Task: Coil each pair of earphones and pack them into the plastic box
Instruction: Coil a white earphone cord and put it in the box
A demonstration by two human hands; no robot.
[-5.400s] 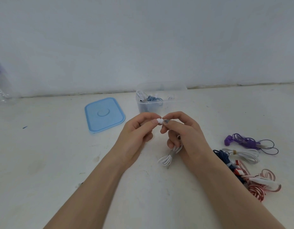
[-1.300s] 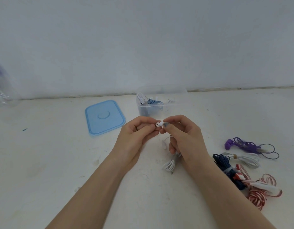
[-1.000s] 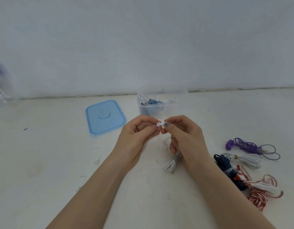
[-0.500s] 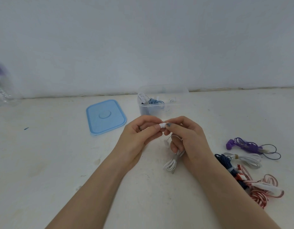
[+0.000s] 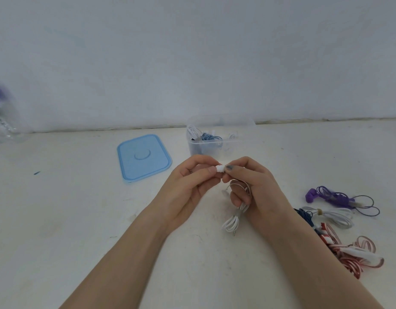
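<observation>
Both hands work just in front of the plastic box [image 5: 221, 141], which stands open on the tabletop [image 5: 70, 219]. Left hand [image 5: 188, 190] and right hand [image 5: 257, 188] pinch the white earphones [image 5: 233, 221] by an earbud; the right also clasps the coiled cable. A loosened clasp would likely let the loops spring apart; the dangling plug may snag

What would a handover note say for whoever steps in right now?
Left hand and right hand pinch the white earphones at the bud end; the right also holds the folded cord.
Plastic box stands open with some earphones inside; blue lid lies left of it.
Left to do: finish this pair, then pack the purple earphones and the pile beside them.
</observation>
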